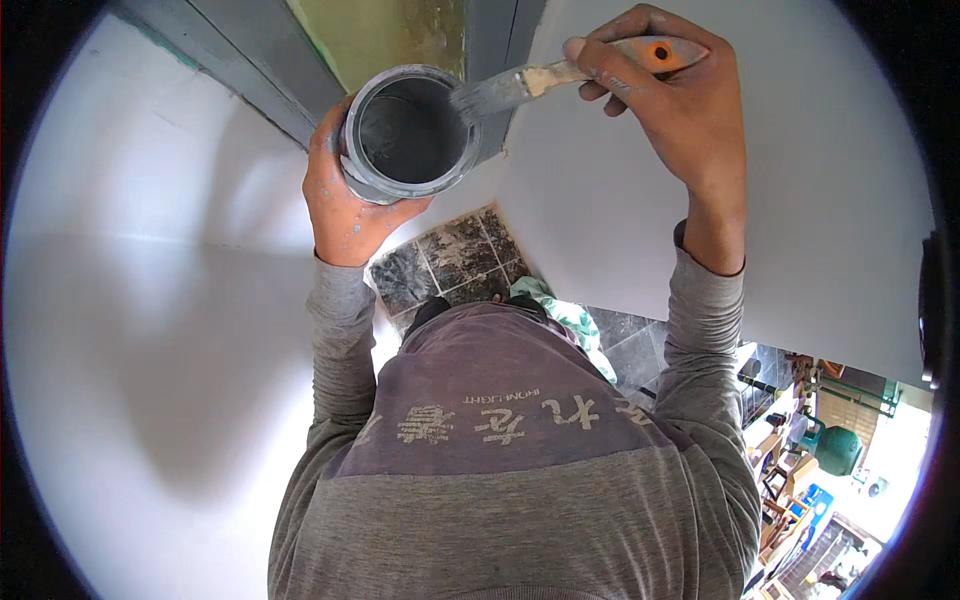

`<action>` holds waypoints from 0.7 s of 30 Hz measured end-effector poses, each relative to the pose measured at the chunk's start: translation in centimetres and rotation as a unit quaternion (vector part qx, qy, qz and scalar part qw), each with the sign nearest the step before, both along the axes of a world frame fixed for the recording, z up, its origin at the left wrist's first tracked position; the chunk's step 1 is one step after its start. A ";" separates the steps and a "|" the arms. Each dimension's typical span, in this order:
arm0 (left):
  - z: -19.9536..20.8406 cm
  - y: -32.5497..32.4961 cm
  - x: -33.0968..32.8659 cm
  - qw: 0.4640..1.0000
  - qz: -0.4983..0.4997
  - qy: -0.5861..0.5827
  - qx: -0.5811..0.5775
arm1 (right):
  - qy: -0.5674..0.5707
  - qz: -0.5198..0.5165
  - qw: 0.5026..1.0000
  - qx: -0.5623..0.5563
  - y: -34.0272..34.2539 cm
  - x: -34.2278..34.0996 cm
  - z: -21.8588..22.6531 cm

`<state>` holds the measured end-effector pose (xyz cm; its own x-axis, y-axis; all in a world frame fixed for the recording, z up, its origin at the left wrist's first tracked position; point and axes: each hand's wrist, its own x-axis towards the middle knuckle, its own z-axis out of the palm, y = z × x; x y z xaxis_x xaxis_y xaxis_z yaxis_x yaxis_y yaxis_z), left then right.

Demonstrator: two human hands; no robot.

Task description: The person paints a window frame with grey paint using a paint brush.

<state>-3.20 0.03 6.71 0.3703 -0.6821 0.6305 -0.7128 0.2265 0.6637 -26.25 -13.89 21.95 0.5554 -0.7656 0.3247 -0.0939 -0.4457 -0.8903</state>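
Note:
My left hand (345, 205) is wrapped round the side of a round paint tin (375, 185), with grey paint coating its inside and rim. Grey specks dot the skin of that hand. Between the thumb and fingers of my right hand (690, 115) is a paintbrush (545, 78), held by its pale handle. Its grey-coated bristles point left and lie at the right edge of the tin's rim; I cannot tell whether they touch it. Just beyond the tin is a grey-painted frame (265, 65) around a yellowish pane (385, 35).
White walls (130, 330) stand close on my left and on my right (610, 200). Dark floor tiles (455, 250), stained pale, lie below. A light green cloth (570, 315) is near my feet. Cluttered furniture and a green object (838, 450) show at the lower right.

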 end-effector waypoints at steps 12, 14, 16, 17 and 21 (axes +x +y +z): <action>-1.4 0.2 0.0 1.000 -0.012 0.002 0.010 | 0.022 0.167 0.933 -0.318 -0.2 -1.0 -3.7; -1.8 0.2 0.3 1.000 -0.018 0.007 -0.001 | 0.049 0.181 0.889 -0.419 0.9 -0.8 -5.0; -1.9 0.6 0.6 1.000 -0.002 0.005 0.005 | 0.074 0.197 0.833 -0.512 2.3 -0.8 -5.4; -2.0 0.8 0.5 1.000 -0.004 0.000 0.002 | 0.085 0.208 0.832 -0.508 3.0 -1.1 -5.4; -1.7 0.1 0.3 1.000 0.009 0.005 0.020 | 0.029 0.212 0.877 -0.430 2.5 -1.8 -5.2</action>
<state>-2.92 0.14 4.99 0.3884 -0.7000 0.5992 -0.7099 0.1873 0.6789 -28.09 -11.36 16.75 0.7655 0.0276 0.6429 0.2086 -0.9558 -0.2074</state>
